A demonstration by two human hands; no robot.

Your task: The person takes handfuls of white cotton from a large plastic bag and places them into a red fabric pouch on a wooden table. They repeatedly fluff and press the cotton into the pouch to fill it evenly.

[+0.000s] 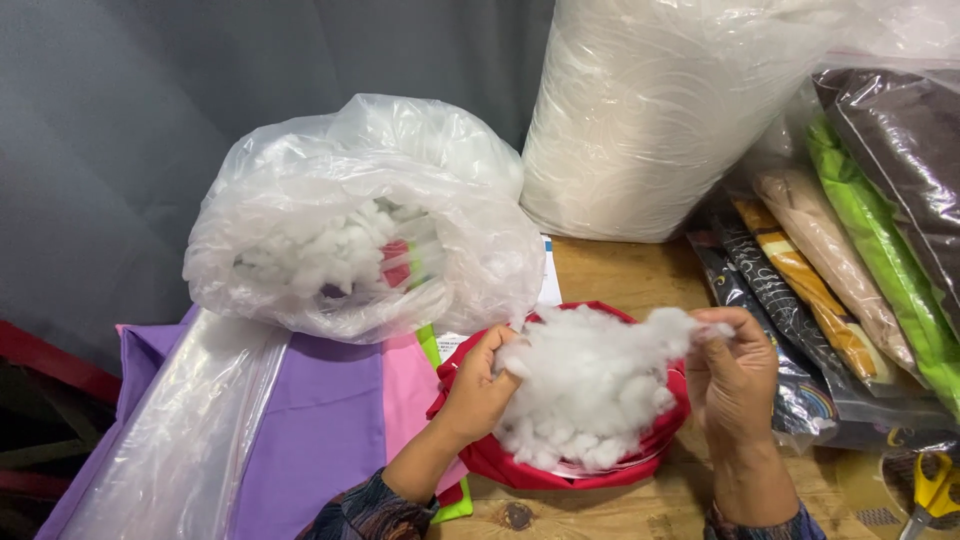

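Observation:
A clump of white fibre stuffing (pixel 590 375) sits in the open mouth of a red fabric cover (pixel 560 468) on the wooden table (pixel 610 270). My left hand (pixel 478 390) grips the left side of the stuffing, fingers curled into it. On the right, my right hand (pixel 732 375) pinches a tuft pulled out from the clump. Both hands hold the stuffing just above the red cover.
A clear plastic bag of white stuffing (pixel 360 225) lies open at the left on purple and pink fabric (pixel 320 420). A large wrapped white roll (pixel 660 110) stands behind. Bagged folded fabrics (pixel 850 260) lean at the right. Yellow-handled scissors (pixel 935 490) lie at the bottom right.

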